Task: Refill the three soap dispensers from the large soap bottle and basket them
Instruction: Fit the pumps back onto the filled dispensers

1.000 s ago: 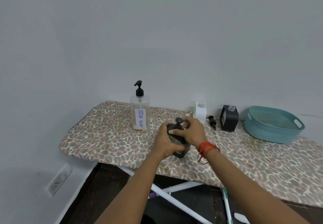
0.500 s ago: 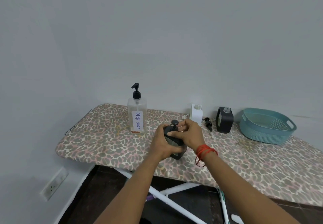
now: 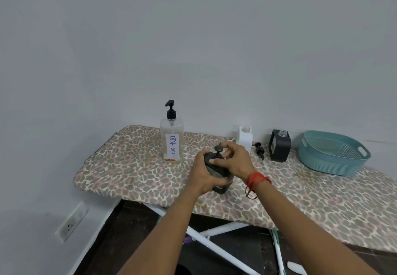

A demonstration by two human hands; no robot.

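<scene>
On the wall low to the left of both hands there is a white wall socket (image 3: 72,225). The ironing board with a leopard-print cover (image 3: 129,173) serves here as the bench. On it, up and to the left of the left hand, stands the tall clear plastic soap bottle with a black pump and a paper label "DISH SOAP" (image 3: 171,139); it is upright and apart from the hands.

The left hand (image 3: 205,174) is wrapped around the body of a small dark grey soap dispenser (image 3: 218,174), which rests on the bench near its front edge. The right hand (image 3: 235,162) (a red thread is tied on its wrist) comes over the dispenser from the right, and its fingers are closed around the dispenser's black pump head (image 3: 219,151).

Behind the right hand, near the wall, stands a white square dispenser with an open neck (image 3: 245,137). To the right of that hand a loose black pump (image 3: 259,149) lies on the cover, just beside a black square dispenser with an open neck (image 3: 280,145). Further right sits the teal plastic basket with handles (image 3: 333,153), well apart from the hands.
</scene>
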